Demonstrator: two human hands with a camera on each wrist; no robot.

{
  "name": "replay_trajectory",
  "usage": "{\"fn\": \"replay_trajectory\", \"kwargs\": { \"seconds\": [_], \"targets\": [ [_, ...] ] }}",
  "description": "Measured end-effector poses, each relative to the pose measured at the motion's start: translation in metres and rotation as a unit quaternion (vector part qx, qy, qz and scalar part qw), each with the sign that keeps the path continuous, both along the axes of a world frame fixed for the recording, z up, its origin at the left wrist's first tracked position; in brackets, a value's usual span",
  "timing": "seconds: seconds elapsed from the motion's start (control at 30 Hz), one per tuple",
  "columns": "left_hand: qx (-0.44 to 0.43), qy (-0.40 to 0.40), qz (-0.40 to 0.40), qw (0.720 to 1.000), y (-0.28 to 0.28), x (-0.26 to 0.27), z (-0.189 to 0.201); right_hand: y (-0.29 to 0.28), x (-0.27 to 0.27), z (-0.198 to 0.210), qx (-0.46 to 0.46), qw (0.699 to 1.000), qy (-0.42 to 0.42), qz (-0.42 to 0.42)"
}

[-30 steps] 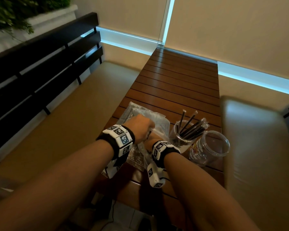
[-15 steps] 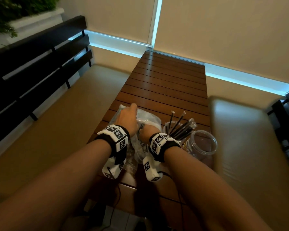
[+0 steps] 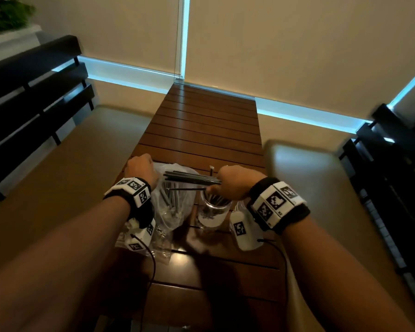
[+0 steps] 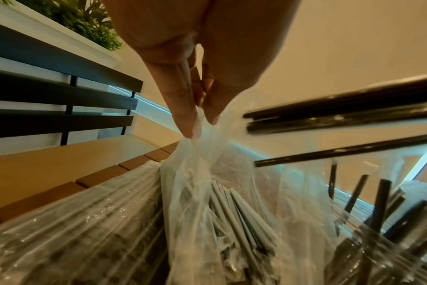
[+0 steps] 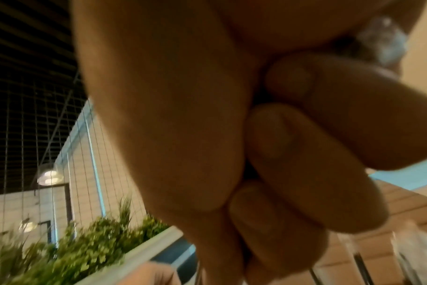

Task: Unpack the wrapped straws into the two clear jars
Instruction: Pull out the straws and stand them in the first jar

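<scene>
Right hand (image 3: 233, 185) gripping bundle of black straws (image 3: 189, 179), long axis lying horizontal, directly above the jar (image 3: 213, 209); needing tilt to vertical. Left hand (image 3: 140, 171) pinching plastic bag (image 3: 175, 207), just left.

Bag (image 3: 170, 207) left of jar (image 3: 213, 212), seemingly touching.
</scene>
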State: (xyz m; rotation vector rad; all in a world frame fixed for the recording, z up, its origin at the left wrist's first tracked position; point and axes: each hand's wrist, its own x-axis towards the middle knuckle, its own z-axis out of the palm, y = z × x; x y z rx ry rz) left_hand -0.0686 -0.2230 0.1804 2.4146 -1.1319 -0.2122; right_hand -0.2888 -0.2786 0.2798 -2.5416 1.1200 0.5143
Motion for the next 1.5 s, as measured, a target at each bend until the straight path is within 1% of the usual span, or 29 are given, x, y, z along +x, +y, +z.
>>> {"fn": "replay_trajectory", "kwargs": {
  "seconds": [0.1,0.2,0.3,0.33,0.37,0.4,0.43,0.47,0.5,0.53,0.57,0.63,0.67,0.7,0.77,0.8,0.83,0.87,0.93,0.97,1.0,1.03,1.07,1.2,1.27,1.33,1.43,1.47,1.5],
  "targets": [
    [0.042,0.015,0.001,0.999,0.003,0.002,0.002,-0.004,-0.018,0.016,0.03,0.999,-0.043,-0.008],
    [0.077,0.069,-0.017,0.995,0.012,-0.007,0.005,-0.007,-0.018,0.014,0.044,0.99,-0.131,-0.009],
    [0.045,0.114,-0.091,0.988,0.017,-0.033,0.024,-0.008,-0.001,-0.013,0.002,0.974,-0.225,-0.02],
    [0.019,0.149,-0.114,0.982,0.017,-0.043,0.035,-0.007,0.004,-0.025,-0.013,0.968,-0.251,-0.026],
    [-0.01,0.21,-0.13,0.969,0.018,-0.053,0.047,-0.005,0.009,-0.037,-0.018,0.961,-0.275,-0.03],
    [-0.047,0.297,-0.143,0.943,0.016,-0.06,0.056,-0.003,0.014,-0.049,-0.013,0.953,-0.3,-0.032],
    [-0.095,0.387,-0.149,0.905,0.015,-0.063,0.062,0.001,0.018,-0.058,-0.002,0.945,-0.326,-0.031],
    [-0.133,0.455,-0.139,0.869,0.014,-0.066,0.066,0.006,0.022,-0.064,0.012,0.936,-0.349,-0.032],
    [-0.163,0.507,-0.118,0.838,0.012,-0.068,0.067,0.011,0.025,-0.068,0.028,0.929,-0.368,-0.033],
    [-0.183,0.529,-0.093,0.824,0.011,-0.071,0.067,0.015,0.028,-0.071,0.04,0.923,-0.382,-0.031],
    [-0.198,0.536,-0.065,0.818,0.009,-0.073,0.066,0.018,0.031,-0.072,0.049,0.92,-0.389,-0.021],
    [-0.219,0.531,-0.024,0.818,0.004,-0.076,0.061,0.022,0.033,-0.068,0.061,0.919,-0.389,0.011],
    [-0.22,0.523,-0.013,0.824,0.003,-0.076,0.06,0.022,0.033,-0.065,0.063,0.924,-0.377,0.031],
    [-0.218,0.502,-0.006,0.837,0.002,-0.075,0.059,0.02,0.031,-0.06,0.051,0.93,-0.361,0.052],
    [-0.202,0.408,-0.008,0.89,0.002,-0.068,0.057,0.015,0.023,-0.045,-0.007,0.932,-0.358,0.055],
    [-0.201,0.346,-0.015,0.916,0.004,-0.066,0.057,0.01,0.019,-0.036,-0.035,0.92,-0.39,0.024],
    [-0.207,0.292,-0.028,0.933,0.005,-0.064,0.057,0.005,0.014,-0.026,-0.049,0.893,-0.447,-0.024],
    [-0.206,0.246,-0.043,0.946,0.008,-0.063,0.058,-0.002,0.01,-0.016,-0.053,0.854,-0.513,-0.076],
    [-0.16,0.153,-0.08,0.972,0.013,-0.066,0.056,-0.014,0.005,0.004,-0.043,0.775,-0.614,-0.141],
    [-0.131,0.12,-0.097,0.979,0.015,-0.067,0.054,-0.018,0.004,0.014,-0.033,0.752,-0.64,-0.154],
    [-0.109,0.099,-0.11,0.983,0.016,-0.068,0.052,-0.02,0.004,0.021,-0.026,0.742,-0.65,-0.159],
    [-0.094,0.084,-0.118,0.985,0.017,-0.071,0.05,-0.02,0.004,0.027,-0.022,0.744,-0.65,-0.154],
    [-0.087,0.072,-0.123,0.986,0.017,-0.073,0.047,-0.019,0.006,0.029,-0.02,0.755,-0.638,-0.146],
    [-0.098,0.033,-0.158,0.982,0.009,-0.086,0.049,-0.009,0.021,0.017,-0.005,0.828,-0.55,-0.112],
    [-0.097,0.016,-0.161,0.982,0.006,-0.09,0.05,-0.006,0.024,0.008,-0.035,0.846,-0.523,-0.101],
    [-0.092,0.001,-0.162,0.982,0.007,-0.088,0.049,-0.006,0.021,0.005,-0.046,0.836,-0.536,-0.113],
    [-0.087,-0.011,-0.158,0.983,0.009,-0.083,0.048,-0.008,0.013,0.008,-0.035,0.783,-0.598,-0.166],
    [-0.088,-0.016,-0.16,0.983,0.009,-0.082,0.047,-0.008,0.013,0.008,-0.017,0.774,-0.609,-0.172],
    [-0.09,-0.02,-0.167,0.982,0.009,-0.083,0.048,-0.006,0.015,0.009,0.006,0.775,-0.609,-0.17]
  ]
}}
